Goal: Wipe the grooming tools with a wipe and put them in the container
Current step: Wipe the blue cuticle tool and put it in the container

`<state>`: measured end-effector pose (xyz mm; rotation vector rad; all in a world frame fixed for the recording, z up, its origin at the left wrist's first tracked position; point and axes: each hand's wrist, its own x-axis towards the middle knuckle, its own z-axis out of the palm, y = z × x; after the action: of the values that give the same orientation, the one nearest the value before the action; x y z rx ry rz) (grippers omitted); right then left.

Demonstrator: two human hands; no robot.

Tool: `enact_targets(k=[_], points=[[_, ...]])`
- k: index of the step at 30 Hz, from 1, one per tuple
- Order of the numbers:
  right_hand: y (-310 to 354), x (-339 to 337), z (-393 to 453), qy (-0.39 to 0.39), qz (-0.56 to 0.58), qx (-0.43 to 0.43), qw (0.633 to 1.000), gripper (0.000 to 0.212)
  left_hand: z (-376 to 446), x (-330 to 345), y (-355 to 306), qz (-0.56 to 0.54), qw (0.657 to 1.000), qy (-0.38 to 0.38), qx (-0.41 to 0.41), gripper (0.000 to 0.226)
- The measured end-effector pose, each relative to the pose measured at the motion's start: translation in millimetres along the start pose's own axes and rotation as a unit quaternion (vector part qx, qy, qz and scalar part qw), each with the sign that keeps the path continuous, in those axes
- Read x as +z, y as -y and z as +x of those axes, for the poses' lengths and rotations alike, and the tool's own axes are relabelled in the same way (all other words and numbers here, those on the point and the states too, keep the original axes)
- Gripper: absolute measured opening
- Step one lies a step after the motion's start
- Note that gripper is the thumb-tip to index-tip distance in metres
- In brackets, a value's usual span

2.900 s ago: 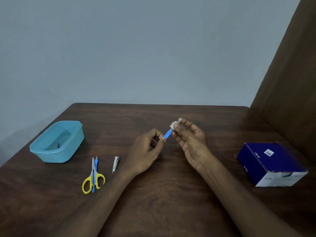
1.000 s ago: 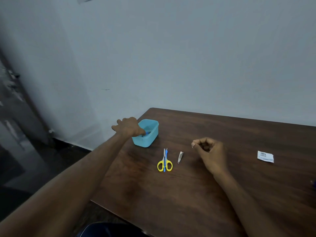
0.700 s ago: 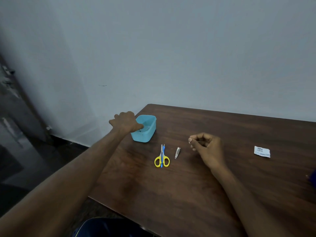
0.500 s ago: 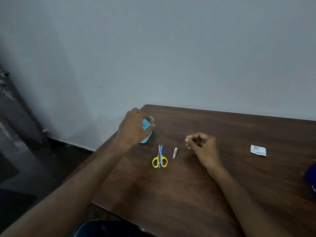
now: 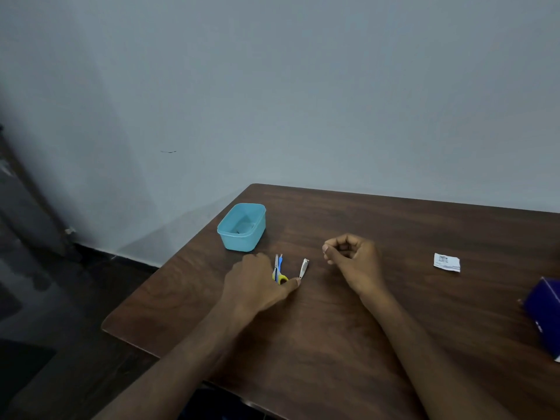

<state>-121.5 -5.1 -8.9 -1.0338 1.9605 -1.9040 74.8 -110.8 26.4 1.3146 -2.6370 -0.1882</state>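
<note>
One container (image 5: 241, 227) is sitting near the table's (image 5: 333, 344) left far corner, open at the top; something small and dark is lying inside, too blurred to identify. Just right of and nearer than it, three tools are lying on the table: one pair of scissors (image 5: 279, 269) with yellow handles, one blue tool (image 5: 280, 262) lying close along the scissors, and one clipper (image 5: 303, 267) just beside them, apart from both.

The left hand (image 5: 256, 284) is resting palm down over the scissors' handles, covering most of them. Its fingers are lying loose and partly extended, and one fingertip is touching the near end of the clipper. Whether it is gripping anything cannot be told.

The right hand (image 5: 353, 260) is hovering or resting right of the clipper, apart from it, fingers curled into a loose fist with thumb against fingertips. Whether the wipe is pinched inside cannot be told.

Further right, one white sachet (image 5: 446, 262) is lying flat, well apart from the hands. At the right edge of the view, one dark blue box (image 5: 544, 313) is standing on the table, partly cut off.
</note>
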Motion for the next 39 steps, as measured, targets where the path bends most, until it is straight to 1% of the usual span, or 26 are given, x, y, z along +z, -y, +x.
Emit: enact_targets(k=[4,8,9,11,13,16,20,23,25,27,29,31,33,37,39], points=[[0,-1,0,-0.003,0.002,0.003,1.0,0.011,5,0,-5,-0.036,0.999,0.028,0.004,0.057],[-1,0,1,-0.005,0.01,0.006,1.0,0.013,10,-9,1,-0.154,0.987,0.041,-0.022,0.045],[-1,0,0,-0.005,0.011,0.006,1.0,0.014,12,-12,2,-0.179,0.983,0.038,-0.024,0.043],[-1,0,1,-0.006,0.015,0.009,1.0,0.015,19,-18,6,-0.194,0.981,0.01,-0.023,0.042],[-1,-1,1,-0.002,0.014,0.012,1.0,0.014,27,-18,10,-0.182,0.983,-0.014,-0.018,0.04],[-1,0,1,0.002,0.014,0.017,1.0,0.012,32,-10,14,-0.143,0.989,-0.025,-0.014,0.036],[2,-1,-1,0.0,0.016,0.017,1.0,0.012,32,5,16,-0.079,0.994,-0.071,0.003,0.04],[2,-1,-1,-0.001,0.013,0.022,1.0,0.012,30,8,20,-0.099,0.991,-0.085,0.007,0.041],[1,-1,0,-0.005,0.009,0.022,1.0,0.012,24,4,20,-0.117,0.987,-0.106,0.025,0.033],[1,-1,1,-0.012,0.006,0.02,1.0,0.011,12,-1,17,-0.112,0.984,-0.13,0.043,0.026],[-1,0,1,-0.021,0.008,0.022,0.999,0.01,-1,-5,13,-0.092,0.989,-0.112,0.039,0.03],[-2,1,1,-0.028,0.009,0.026,0.999,0.012,-11,-6,10,-0.09,0.994,-0.068,0.016,0.034],[-5,1,2,-0.031,0.005,0.027,0.999,0.014,-17,-6,5,-0.075,0.996,-0.043,0.001,0.033],[-5,0,0,-0.026,0.01,0.032,0.999,0.016,-19,-5,0,-0.039,0.998,-0.043,-0.006,0.022],[-3,0,-1,-0.027,0.011,0.036,0.999,0.016,-17,-4,1,-0.034,0.999,-0.038,-0.012,0.02]])
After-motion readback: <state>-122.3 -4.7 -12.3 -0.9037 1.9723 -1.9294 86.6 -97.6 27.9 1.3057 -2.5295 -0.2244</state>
